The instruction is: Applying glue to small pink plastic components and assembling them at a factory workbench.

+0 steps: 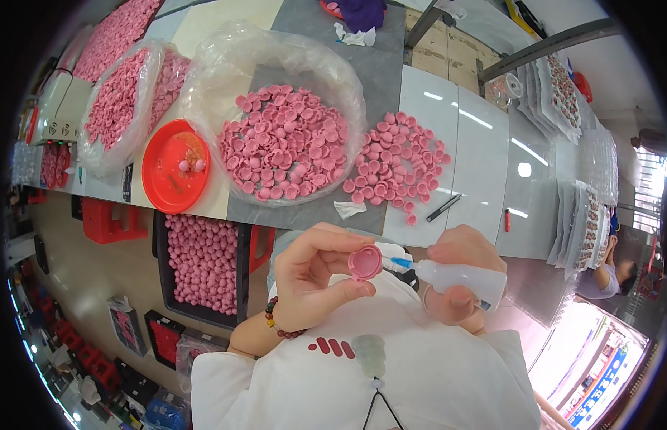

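Between the thumb and fingers of my left hand [315,276] is a small pink plastic half-shell [365,263], its hollow side showing. My right hand [466,251] is wrapped round a translucent squeeze bottle [462,279], tilted so that its blue needle tip [401,262] points left at the shell. A small gap seems to lie between tip and shell. Beyond my hands, a loose pile of pink half-shells [398,154] lies on the table. Left of it, an open clear plastic bag [276,46] holds many more half-shells [287,143].
A red basin [177,197] with a few pink pieces stands at the table's left. Below the edge, a black crate [240,279] holds pink balls [201,265]. A black pen [444,207], a red marker [507,220] and a tissue [349,208] lie on the table. Another person [606,276] is at far right.
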Available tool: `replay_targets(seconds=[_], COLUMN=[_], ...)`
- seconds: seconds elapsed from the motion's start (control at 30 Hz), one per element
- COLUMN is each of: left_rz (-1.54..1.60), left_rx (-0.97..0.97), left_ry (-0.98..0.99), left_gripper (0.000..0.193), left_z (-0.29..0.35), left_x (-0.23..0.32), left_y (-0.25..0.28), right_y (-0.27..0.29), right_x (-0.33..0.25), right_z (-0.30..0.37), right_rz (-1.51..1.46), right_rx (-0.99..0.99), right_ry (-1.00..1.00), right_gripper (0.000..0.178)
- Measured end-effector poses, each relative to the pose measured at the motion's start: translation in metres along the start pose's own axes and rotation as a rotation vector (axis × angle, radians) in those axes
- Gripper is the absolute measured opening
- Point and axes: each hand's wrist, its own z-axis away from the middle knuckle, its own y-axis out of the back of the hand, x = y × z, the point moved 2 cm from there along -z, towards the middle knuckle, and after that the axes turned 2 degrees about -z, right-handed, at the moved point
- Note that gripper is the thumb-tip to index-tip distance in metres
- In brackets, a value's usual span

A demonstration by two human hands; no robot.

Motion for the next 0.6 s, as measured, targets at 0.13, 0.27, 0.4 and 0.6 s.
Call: replay_targets(seconds=[0.13,0.27,0.4,0.6], left_rz=[-0.141,-0.175,-0.248,-0.398], left_rx=[0.067,0.053,0.065,0.074], left_ry=[-0.039,-0.07,-0.074,-0.16], left_gripper=[0.043,0.044,0.045,0.041], left_z=[-0.001,-0.002,-0.002,-0.002], left_x=[0.0,0.0,0.002,0.003], left_y=[-0.002,-0.001,0.001,0.004], right_y=[-0.008,-0.007,0.011,0.061], right_x=[-0.004,0.004,0.033,0.114], right_z=[0.0,0.012,0.022,0.034], right_rz=[-0.1,-0.24,-0.148,0.384], right_rx=[-0.026,0.059,0.475,0.447], right_ry=[-0.008,-0.029,-0.116,-0.422], right_gripper=[0.029,0.027,0.037,0.033])
